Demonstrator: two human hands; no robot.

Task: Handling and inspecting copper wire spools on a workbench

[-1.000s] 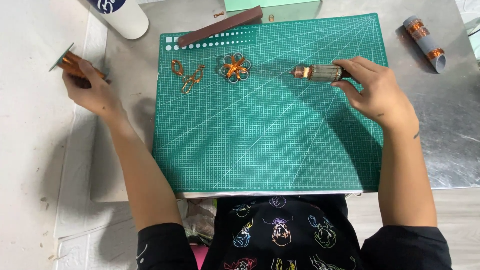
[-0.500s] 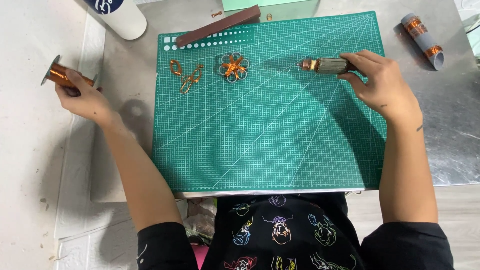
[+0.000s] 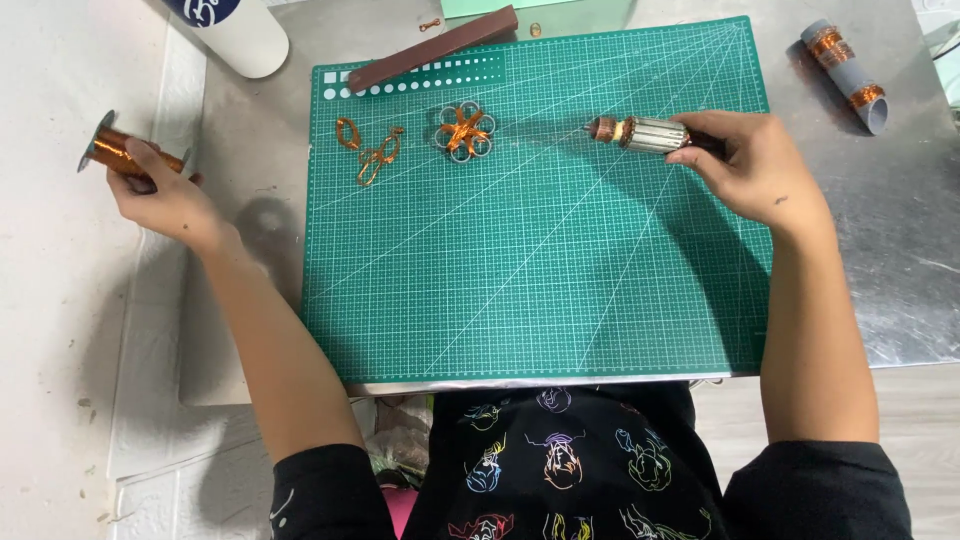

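My left hand [image 3: 165,195] grips a spool of copper wire [image 3: 118,152], held out past the left edge of the green cutting mat [image 3: 540,260]. My right hand [image 3: 752,168] holds a small motor armature [image 3: 645,133] by its right end, low over the mat's upper right area. A copper wire flower shape [image 3: 465,130] and a loose bent copper wire piece [image 3: 367,150] lie on the mat's upper left part.
A brown flat bar [image 3: 432,48] lies across the mat's top edge. A grey tube wound with copper bands [image 3: 846,72] rests on the metal table at the upper right. A white cylinder [image 3: 232,30] stands at the upper left.
My left hand has carried the spool further left, away from the mat. My right hand with the armature has barely shifted.
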